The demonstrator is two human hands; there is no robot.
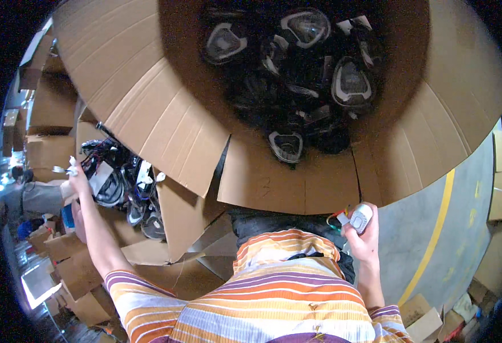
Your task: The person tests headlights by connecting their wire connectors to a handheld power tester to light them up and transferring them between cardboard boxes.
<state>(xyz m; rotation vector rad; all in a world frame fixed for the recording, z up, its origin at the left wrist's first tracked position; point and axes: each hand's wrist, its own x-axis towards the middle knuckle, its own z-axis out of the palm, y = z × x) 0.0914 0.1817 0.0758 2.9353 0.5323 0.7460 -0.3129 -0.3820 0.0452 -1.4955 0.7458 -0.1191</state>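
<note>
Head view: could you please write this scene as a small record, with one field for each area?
Left hand: small white object at the fingertips; firmness of grip unclear
Right hand: holds a pale rounded device, coloured wires beside it
Front: large cardboard box, dark items with pale rims inside
Left side: dark items with cables, near a cardboard panel
Right side: grey floor, yellow line

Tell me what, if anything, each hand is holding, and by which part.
The right hand grips a pale oval device by its lower end and right edge. The left hand is at a small white piece; its hold is unclear.
</note>
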